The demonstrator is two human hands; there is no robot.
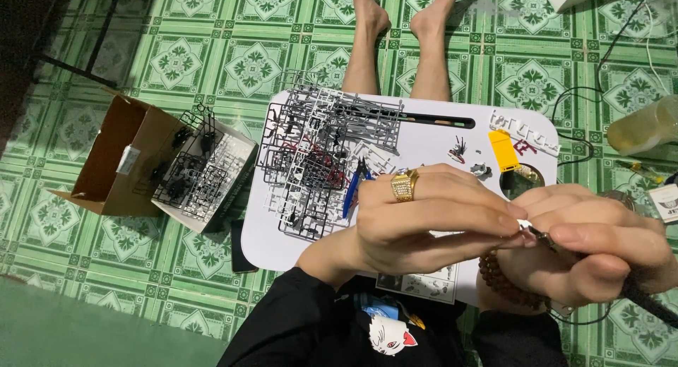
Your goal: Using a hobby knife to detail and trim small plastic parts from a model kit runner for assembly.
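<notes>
Left hand (431, 222) pinches small white part (523, 225) – right hand (597, 250) grips dark tool (540, 234), tip touching part, hands together.

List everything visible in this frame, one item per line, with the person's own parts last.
lap table: one, white, on the floor tiles
plastic part frames: a pile, grey, white and black, on the table's left half
cutters: one, blue handles, beside the pile
yellow block: one, table's right side
cardboard box: one, brown, open, left of the table
bottle: one, yellowish, right edge
left hand: gold ring, fingers pinching a small part
right hand: bead bracelet, gripping a thin tool
feet: two, bare, top
</notes>
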